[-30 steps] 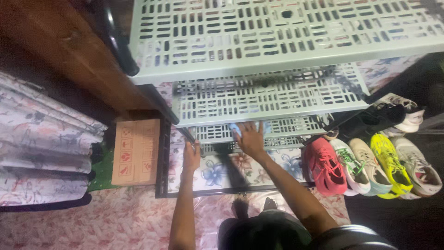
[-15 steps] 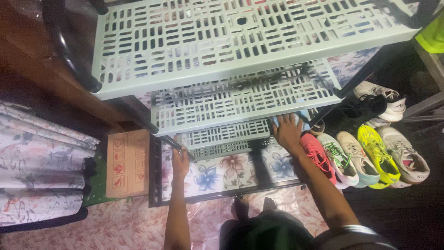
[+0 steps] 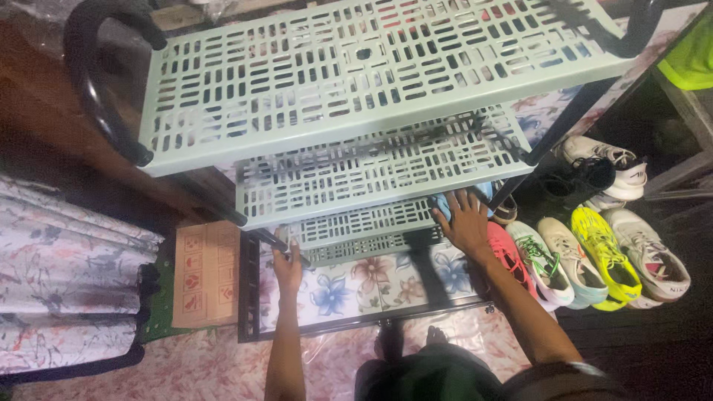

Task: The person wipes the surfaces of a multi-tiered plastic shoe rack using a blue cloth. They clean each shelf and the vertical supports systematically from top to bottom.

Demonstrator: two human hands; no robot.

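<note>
Head view, looking down a pale green slotted shelf rack with black tube frame. Left hand grips the black frame tube at the near-left corner of the low shelf, fingers curled around it. Right hand lies flat with fingers spread, pressing a blue cloth onto the right end of the low shelf; cloth mostly hidden under the palm and the shelf above, only its edge shows. Not pinched, just palm down on it. Floral floor mat lies beneath the rack. To the right, a row of sneakers: pink shoe just beside the right wrist, then white-green, beige, neon yellow shoe, grey. Cardboard box left of the rack, patterned fabric further left.
</note>
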